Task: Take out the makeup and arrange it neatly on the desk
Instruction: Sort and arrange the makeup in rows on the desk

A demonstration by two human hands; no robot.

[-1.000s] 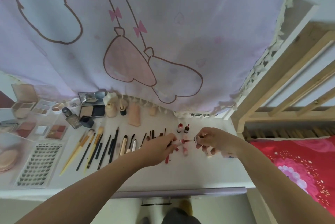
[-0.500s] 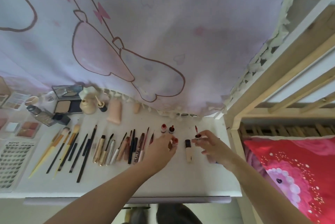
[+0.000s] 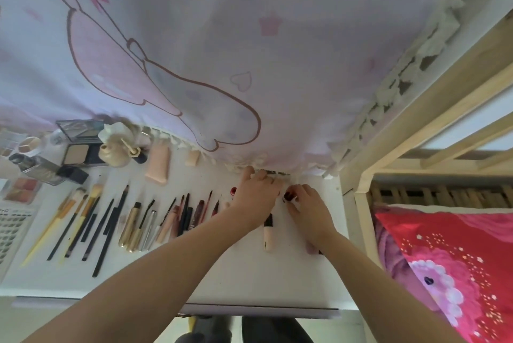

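On the white desk my left hand reaches to the back edge under the curtain hem, fingers bent down; what lies beneath them is hidden. A small red-capped bottle shows just left of that hand. My right hand pinches a small dark red bottle beside it. A pale tube with a black cap lies between my wrists. Liners and pencils and brushes lie in a row to the left.
A pink tube, powder compact, cream bottle and blush palette sit at the back left. A lilac curtain hangs over the desk's rear. A wooden bed frame and red bedding border the right.
Both hands moved from the desk's middle toward the back edge. The left hand now reaches the curtain hem. The view shifted so the desk items sit further left.
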